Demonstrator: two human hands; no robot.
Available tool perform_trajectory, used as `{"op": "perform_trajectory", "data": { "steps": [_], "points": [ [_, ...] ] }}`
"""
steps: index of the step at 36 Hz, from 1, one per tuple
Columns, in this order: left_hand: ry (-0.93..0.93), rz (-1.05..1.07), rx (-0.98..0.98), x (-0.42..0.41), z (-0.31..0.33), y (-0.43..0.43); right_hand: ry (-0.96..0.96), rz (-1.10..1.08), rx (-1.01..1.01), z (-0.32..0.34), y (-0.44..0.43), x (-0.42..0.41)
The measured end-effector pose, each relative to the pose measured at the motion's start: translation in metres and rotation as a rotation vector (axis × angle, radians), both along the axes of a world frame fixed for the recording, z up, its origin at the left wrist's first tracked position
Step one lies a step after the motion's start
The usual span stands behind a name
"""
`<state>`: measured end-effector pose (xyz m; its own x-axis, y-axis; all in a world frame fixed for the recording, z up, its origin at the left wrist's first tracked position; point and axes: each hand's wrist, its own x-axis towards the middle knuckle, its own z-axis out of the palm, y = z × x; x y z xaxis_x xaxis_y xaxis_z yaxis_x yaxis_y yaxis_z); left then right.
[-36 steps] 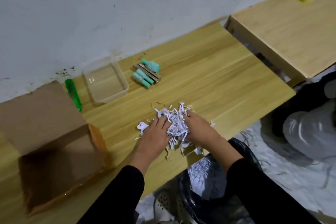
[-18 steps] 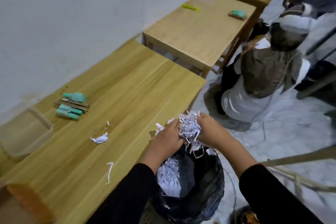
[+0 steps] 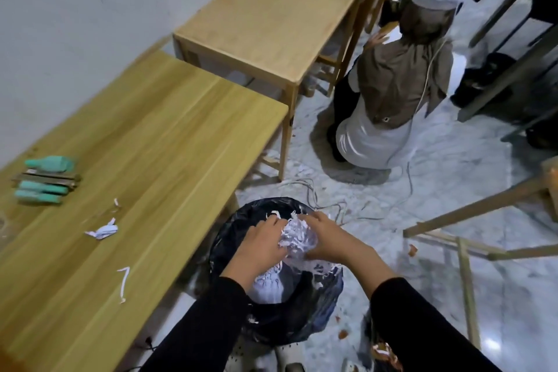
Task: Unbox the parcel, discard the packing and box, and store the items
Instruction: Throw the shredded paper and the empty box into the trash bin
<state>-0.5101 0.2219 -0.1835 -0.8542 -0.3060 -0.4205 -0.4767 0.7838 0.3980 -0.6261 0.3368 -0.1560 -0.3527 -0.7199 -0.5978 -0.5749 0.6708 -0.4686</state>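
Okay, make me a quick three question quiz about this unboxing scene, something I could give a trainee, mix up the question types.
1. True or false: both the left hand and the right hand hold the wad of white shredded paper packing.
2. The wad is held above which thing? A. the light wooden table B. the bin lined with a black plastic bag C. the marble floor
3. Fill in: loose white paper scraps remain on the ____.

Key: 1 true; 2 B; 3 table.
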Motion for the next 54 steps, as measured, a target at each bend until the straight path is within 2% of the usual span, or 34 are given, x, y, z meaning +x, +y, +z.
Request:
{"op": "perform_trajectory", "data": {
  "steps": [5, 9, 14, 19, 22, 25, 28, 35, 41, 45, 50, 54],
  "points": [
    [-0.012, -0.012, -0.003, 0.009, 0.002, -0.006, -0.009, 0.092, 0.035, 0.002, -0.010, -0.004],
    [0.115, 0.074, 0.023, 0.020, 0.016, -0.016, 0.062, 0.140, -0.042, 0.010, -0.031, -0.008],
    [0.341, 0.409, -0.007, 0.058, 0.042, -0.050, 0.097, 0.162, -0.246, 0.030, -0.070, 0.013],
    [0.479, 0.850, -0.207, 0.137, 0.045, -0.089, 0.016, 0.171, -0.486, 0.032, -0.109, 0.088],
    [0.483, 1.092, -0.297, 0.191, 0.030, -0.097, 0.004, 0.261, -0.564, 0.015, -0.126, 0.142],
    [0.340, 1.246, -0.339, 0.234, 0.008, -0.092, 0.094, 0.395, -0.588, -0.009, -0.139, 0.188],
    [0.247, 1.219, -0.390, 0.254, -0.011, -0.081, 0.223, 0.455, -0.585, -0.024, -0.151, 0.218],
    [0.062, 1.168, -0.440, 0.264, -0.023, -0.081, 0.349, 0.474, -0.538, -0.053, -0.191, 0.228],
    [0.058, 1.168, -0.406, 0.265, -0.021, -0.079, 0.391, 0.454, -0.554, -0.052, -0.241, 0.222],
    [0.059, 1.177, -0.384, 0.265, -0.020, -0.079, 0.361, 0.549, -0.547, -0.050, -0.276, 0.222],
    [0.084, 1.192, -0.384, 0.265, -0.019, -0.079, 0.401, 0.744, -0.715, -0.047, -0.283, 0.226],
    [0.086, 1.188, -0.379, 0.264, -0.019, -0.078, 0.315, 0.736, -0.796, -0.049, -0.273, 0.227]
  ]
}}
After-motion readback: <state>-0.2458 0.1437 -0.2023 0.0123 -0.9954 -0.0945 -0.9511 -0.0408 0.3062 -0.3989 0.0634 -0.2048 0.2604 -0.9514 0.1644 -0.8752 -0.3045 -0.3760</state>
